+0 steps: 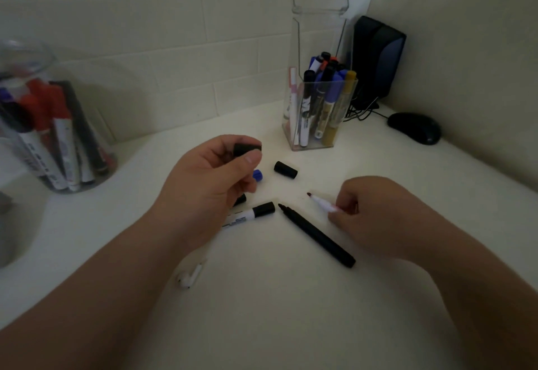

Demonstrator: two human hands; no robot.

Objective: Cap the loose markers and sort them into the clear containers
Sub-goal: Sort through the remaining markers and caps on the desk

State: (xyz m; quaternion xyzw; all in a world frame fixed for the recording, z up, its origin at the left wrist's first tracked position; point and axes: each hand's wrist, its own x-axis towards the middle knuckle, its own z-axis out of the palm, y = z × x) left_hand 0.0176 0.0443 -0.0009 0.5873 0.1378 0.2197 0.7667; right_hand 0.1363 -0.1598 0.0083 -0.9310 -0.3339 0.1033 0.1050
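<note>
An uncapped white marker (321,204) is pinched close to the counter (291,311) in the grip of the right hand (375,215), tip turned toward the black cap (247,148) pinched in the left hand (209,183), apparently so both can be joined. An uncapped black marker (317,237) lies between.

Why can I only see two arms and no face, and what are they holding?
No machine here: the picture comes from a camera worn on a person's head, looking down, so you see only their own arms. The left hand pinches a black cap. The right hand holds a bare-tipped marker. On the white table lie a second black cap, a blue cap, a long black pen without a cap, a white marker with a black end, and a small white earbud. A round jar on the left and a square clear box at the back hold more markers.
</note>
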